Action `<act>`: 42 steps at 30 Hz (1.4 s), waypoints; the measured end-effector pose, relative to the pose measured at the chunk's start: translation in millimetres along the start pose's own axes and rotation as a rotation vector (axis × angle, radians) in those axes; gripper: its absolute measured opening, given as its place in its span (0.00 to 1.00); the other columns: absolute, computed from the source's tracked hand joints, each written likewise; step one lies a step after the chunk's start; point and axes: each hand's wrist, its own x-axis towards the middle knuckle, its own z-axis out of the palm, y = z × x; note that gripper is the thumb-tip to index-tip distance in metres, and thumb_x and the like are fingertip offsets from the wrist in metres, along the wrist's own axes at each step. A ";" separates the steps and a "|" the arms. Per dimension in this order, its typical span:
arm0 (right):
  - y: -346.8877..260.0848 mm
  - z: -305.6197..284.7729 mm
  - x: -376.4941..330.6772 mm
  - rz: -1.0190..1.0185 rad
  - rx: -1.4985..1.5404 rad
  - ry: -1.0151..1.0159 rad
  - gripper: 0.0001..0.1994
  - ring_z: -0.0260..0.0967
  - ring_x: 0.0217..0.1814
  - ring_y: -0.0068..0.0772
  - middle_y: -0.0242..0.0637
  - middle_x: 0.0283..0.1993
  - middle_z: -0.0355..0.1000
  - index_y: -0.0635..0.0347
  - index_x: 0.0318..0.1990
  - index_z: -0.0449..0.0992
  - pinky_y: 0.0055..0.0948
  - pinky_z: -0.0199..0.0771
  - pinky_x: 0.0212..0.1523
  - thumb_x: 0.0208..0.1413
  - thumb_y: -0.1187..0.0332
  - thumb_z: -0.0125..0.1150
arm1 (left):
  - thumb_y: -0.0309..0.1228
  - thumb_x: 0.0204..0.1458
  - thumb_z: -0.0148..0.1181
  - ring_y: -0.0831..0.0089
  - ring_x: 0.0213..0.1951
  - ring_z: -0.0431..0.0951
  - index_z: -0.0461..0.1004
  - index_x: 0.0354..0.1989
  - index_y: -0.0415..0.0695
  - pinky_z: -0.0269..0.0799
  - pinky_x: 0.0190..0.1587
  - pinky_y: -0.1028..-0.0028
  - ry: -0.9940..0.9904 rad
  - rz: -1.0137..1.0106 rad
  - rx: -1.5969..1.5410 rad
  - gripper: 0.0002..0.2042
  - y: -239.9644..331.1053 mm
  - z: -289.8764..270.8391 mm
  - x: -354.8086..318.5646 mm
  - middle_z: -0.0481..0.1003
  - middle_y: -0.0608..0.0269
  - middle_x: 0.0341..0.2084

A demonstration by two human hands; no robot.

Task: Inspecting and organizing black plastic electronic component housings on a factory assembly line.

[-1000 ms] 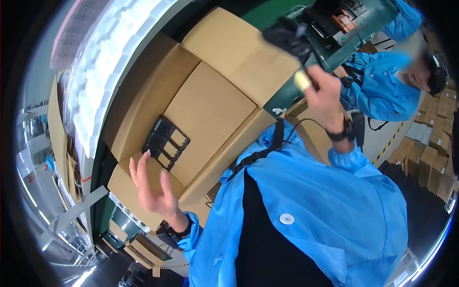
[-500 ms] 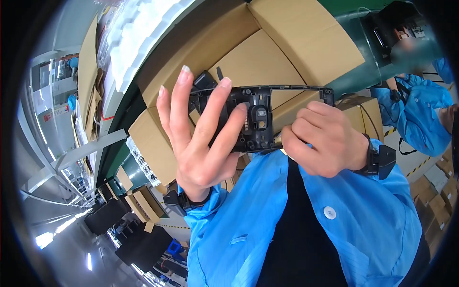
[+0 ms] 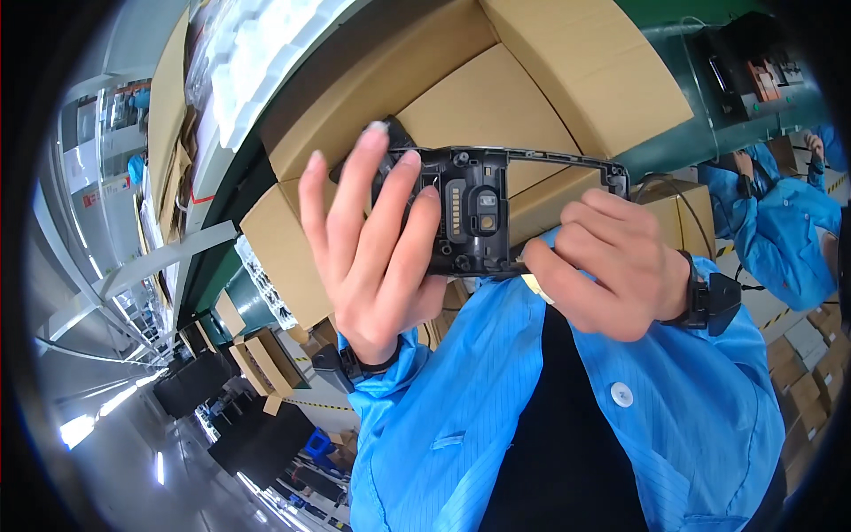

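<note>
A: What fills most of the view?

B: Big brown cardboard boxes (image 3: 496, 106) stacked across the top, with a green metal machine frame (image 3: 709, 97) to their right. White foam trays (image 3: 257, 62) lie along the upper left.

A: And the person?

B: A blue work coat with a white button (image 3: 674, 417) takes up the lower right. Another person in a blue coat (image 3: 789, 230) stands at the right edge.

A: Where is the part being handled?

B: A black plastic device frame with a rectangular opening (image 3: 483, 213) is held up in the middle, in front of the boxes, between both hands.

A: How are the hands set?

B: The left hand (image 3: 372, 257) supports the frame's left end, fingers spread long and loose over it. The right hand (image 3: 603, 266) is curled tight, pinching the frame's lower edge. A black wristband (image 3: 709, 301) sits on the right wrist.
</note>
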 end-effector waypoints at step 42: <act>-19.1 2.0 -10.9 0.012 -0.026 0.082 0.26 0.62 0.22 0.25 0.29 0.22 0.61 0.69 0.52 0.80 0.26 0.61 0.24 0.39 0.73 0.62 | 0.23 0.21 0.65 0.40 0.50 0.82 0.80 0.34 0.29 0.66 0.60 0.35 -0.004 0.022 -0.102 0.22 7.9 -9.9 2.4 0.82 0.42 0.34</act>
